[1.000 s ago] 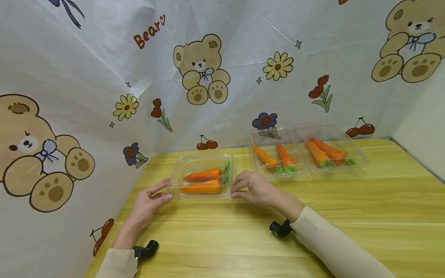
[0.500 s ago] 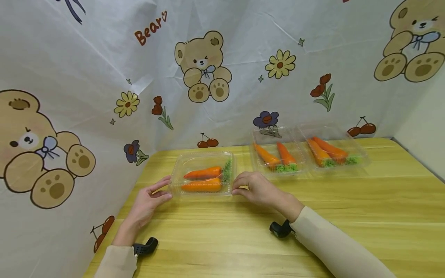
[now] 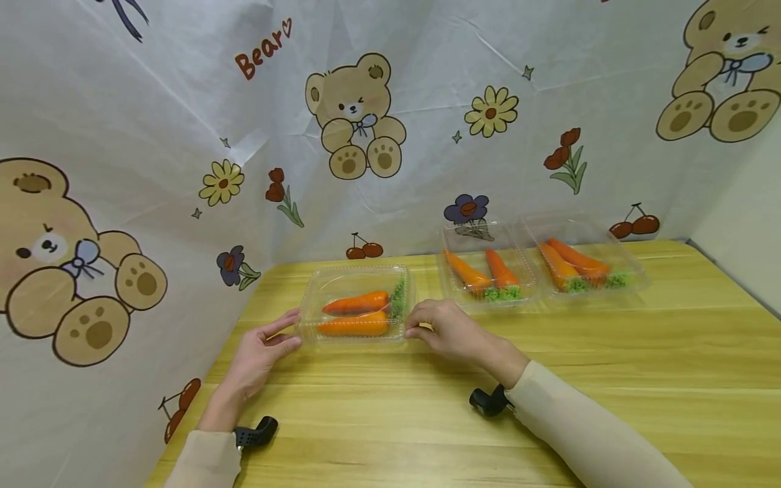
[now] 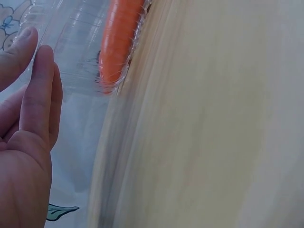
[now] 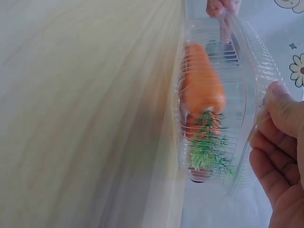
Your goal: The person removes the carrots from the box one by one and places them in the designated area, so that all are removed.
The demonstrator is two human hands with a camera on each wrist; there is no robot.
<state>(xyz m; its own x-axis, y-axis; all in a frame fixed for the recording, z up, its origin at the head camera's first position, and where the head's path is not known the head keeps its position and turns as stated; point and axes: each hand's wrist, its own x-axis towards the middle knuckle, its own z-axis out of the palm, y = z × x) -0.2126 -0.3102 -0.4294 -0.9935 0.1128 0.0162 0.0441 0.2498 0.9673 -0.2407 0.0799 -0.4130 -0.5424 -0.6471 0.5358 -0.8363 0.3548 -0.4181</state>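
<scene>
A clear plastic clamshell box (image 3: 350, 278) with two carrots (image 3: 355, 324) and their green tops (image 3: 398, 298) inside lies at the left of the table. My left hand (image 3: 253, 359) is at its left end, thumb and fingers extended, fingertips right at the rim. In the left wrist view, the left hand (image 4: 33, 109) has its thumb and index tips close together at the plastic edge. At the box's front right corner, my right hand (image 3: 448, 330) pinches the rim. The right wrist view shows the right hand (image 5: 280, 137) with thumb on the rim and fingers curled below.
Two more clear boxes stand side by side at the back: the nearer-to-middle box (image 3: 454, 234) and the right box (image 3: 631, 268), each with two carrots and green tops. Behind the wooden table (image 3: 366, 420) hangs a white cloth (image 3: 427, 196) printed with bears.
Both hands stay at the ends of the same box, with barely any movement. The whole head view has shifted slightly, and the right forearm has moved a little to the left.
</scene>
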